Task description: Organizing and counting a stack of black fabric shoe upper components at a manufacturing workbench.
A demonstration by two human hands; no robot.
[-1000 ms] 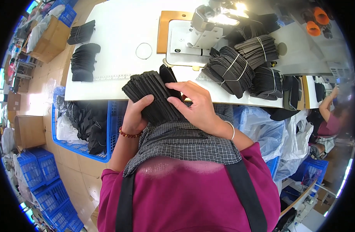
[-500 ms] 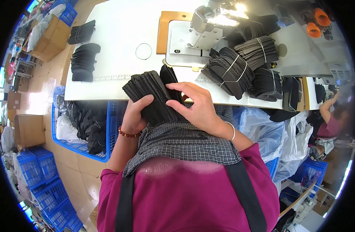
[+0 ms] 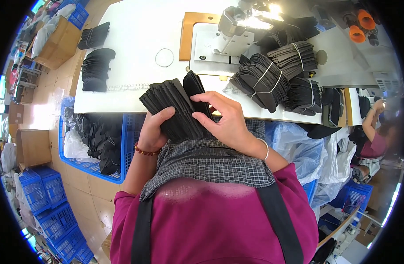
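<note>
In my left hand (image 3: 155, 127) is a thick stack of black fabric pieces (image 3: 172, 105), held on edge with the thumb across its front. My right hand (image 3: 224, 116) pinches a thinner batch of the same black pieces (image 3: 194, 88) between thumb and fingers. A gap at the top parts this batch from the main stack; lower down they meet. Both sit just before the table's front edge, above my checked apron (image 3: 210, 171). A loose pale band ring (image 3: 164, 57) lies on the white table (image 3: 136, 39) beyond my hands.
A sewing machine (image 3: 230, 39) with a lit lamp stands ahead. Banded bundles of black pieces (image 3: 261, 81) lie to its right; two smaller stacks (image 3: 96, 70) lie at the table's left. A blue crate (image 3: 92, 167) holds black pieces below left. At far right a person (image 3: 376, 141) sits.
My right hand and the thinner batch have shifted very slightly right, and the gap at the top of the stack is a little wider. The left hand holds its place.
</note>
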